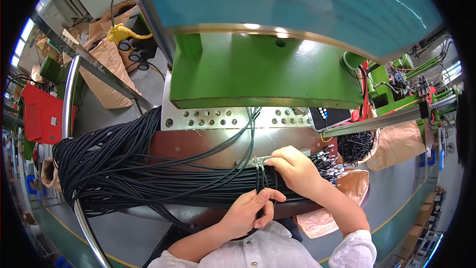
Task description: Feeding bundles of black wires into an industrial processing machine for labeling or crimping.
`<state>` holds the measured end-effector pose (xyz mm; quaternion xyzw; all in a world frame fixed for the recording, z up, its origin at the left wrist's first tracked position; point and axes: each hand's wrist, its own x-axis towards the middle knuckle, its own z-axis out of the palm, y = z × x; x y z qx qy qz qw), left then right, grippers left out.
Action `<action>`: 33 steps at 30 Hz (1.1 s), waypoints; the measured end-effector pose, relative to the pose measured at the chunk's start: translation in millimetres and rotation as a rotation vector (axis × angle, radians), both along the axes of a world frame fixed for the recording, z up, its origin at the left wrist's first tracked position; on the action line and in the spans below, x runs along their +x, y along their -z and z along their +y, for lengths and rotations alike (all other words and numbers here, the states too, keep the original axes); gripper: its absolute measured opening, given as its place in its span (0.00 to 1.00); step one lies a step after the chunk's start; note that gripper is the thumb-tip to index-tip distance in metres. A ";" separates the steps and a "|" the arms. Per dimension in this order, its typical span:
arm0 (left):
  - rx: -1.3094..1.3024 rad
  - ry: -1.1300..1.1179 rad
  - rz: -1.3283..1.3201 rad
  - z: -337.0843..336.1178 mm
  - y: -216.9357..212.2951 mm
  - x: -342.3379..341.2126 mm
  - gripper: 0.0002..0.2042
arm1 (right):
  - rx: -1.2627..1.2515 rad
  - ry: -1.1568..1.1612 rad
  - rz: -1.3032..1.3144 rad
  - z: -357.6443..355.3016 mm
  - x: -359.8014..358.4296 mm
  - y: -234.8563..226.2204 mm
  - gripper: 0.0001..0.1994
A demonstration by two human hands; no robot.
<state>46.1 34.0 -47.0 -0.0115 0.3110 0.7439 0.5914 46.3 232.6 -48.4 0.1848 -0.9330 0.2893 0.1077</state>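
My left hand (253,209) is closed round a pair of black cables (260,179) in front of my chest. The cables point away from me, and small metal terminals (259,167) show at their far ends. Just right of those ends, my right hand (296,171) is bent with its thumb and fingers pinched together at a small metal fixture (246,163). What lies between those fingertips is hidden. Under and beside both hands, a thick bundle of black cables (144,183) runs across the brown worktop (198,144), with metal-tipped ends (329,161) at the right.
A green machine body (263,79) with a blue panel (297,0) overhangs the far side, above a perforated metal plate (215,119). A metal rail (72,97) stands at the left. Right of the worktop are brown paper bags (396,144) and black parts (354,149).
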 end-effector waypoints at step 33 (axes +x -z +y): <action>-0.215 0.523 0.397 39.8 -36.3 -12.3 0.16 | -0.251 0.278 -0.018 53.5 29.2 10.2 0.05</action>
